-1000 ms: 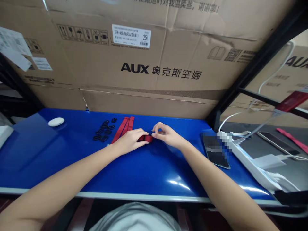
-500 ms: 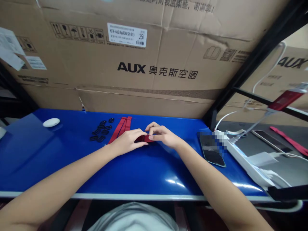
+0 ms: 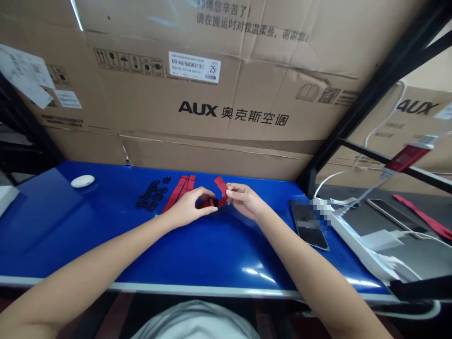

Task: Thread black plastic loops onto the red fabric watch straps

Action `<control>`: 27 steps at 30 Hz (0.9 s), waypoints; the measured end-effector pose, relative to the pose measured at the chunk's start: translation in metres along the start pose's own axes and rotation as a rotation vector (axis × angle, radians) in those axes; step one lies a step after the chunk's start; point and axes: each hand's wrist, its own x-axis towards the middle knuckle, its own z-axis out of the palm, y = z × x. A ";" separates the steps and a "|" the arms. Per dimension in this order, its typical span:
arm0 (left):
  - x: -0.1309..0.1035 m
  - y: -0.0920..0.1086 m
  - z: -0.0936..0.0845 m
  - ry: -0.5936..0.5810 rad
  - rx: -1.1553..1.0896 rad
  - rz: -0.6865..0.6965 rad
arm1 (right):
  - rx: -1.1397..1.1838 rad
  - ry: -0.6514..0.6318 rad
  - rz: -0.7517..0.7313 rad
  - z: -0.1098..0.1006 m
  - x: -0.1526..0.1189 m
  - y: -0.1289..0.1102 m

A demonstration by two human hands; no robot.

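Item held: one red strap [image 3: 221, 185], located above the middle of the blue counter [image 3: 197, 263], between my two hands.

Left hand [image 3: 189, 207]: the thumb and forefinger close around the strap's bunched section, next to a small dark piece [image 3: 215, 203]. The piece is partly covered and too small to identify in full.

Right hand [image 3: 247, 202]: the thumb and forefinger are pressed together, pinching the strap near its free end. That end projects up and to the left, beyond my fingertips.

Layout, left side: flat red straps [image 3: 179, 187] lie side by side on the counter, running from beside my left wrist toward the rear. A group of black buckles [image 3: 151, 190] lies just to their left. A white oval object [image 3: 82, 181] rests farther left, well apart.

Layout, right side: a dark phone [image 3: 310, 228], partly pixelated, lies flat near the counter's right edge. A white power strip [image 3: 358, 239] runs alongside it. On the adjoining grey surface [image 3: 434, 252] are a second phone [image 3: 395, 214], a white adapter [image 3: 383, 240] and a separate red band [image 3: 420, 214].

Rear: a large cardboard box [image 3: 148, 108] marked AUX stands behind the counter. A black frame bar [image 3: 348, 117] slants up past its right side.
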 end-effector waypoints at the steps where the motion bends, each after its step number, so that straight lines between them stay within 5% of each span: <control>1: 0.000 0.003 0.002 -0.023 -0.002 0.013 | 0.009 0.010 0.007 0.003 0.001 0.001; 6: -0.002 0.023 0.007 -0.137 -0.041 -0.059 | 0.072 0.192 -0.057 0.009 0.005 0.001; 11: -0.008 0.033 -0.009 -0.254 -0.227 -0.204 | 0.151 0.303 -0.097 -0.002 0.003 -0.011; 16: -0.010 0.033 -0.033 -0.393 -0.375 -0.341 | 0.138 0.336 -0.131 -0.005 -0.001 -0.023; 22: -0.012 0.033 -0.059 -0.408 -0.394 -0.349 | 0.145 0.311 -0.128 0.013 -0.010 -0.034; 27: -0.011 0.011 -0.077 -0.517 -0.350 -0.398 | 0.213 0.408 -0.225 -0.002 -0.014 -0.049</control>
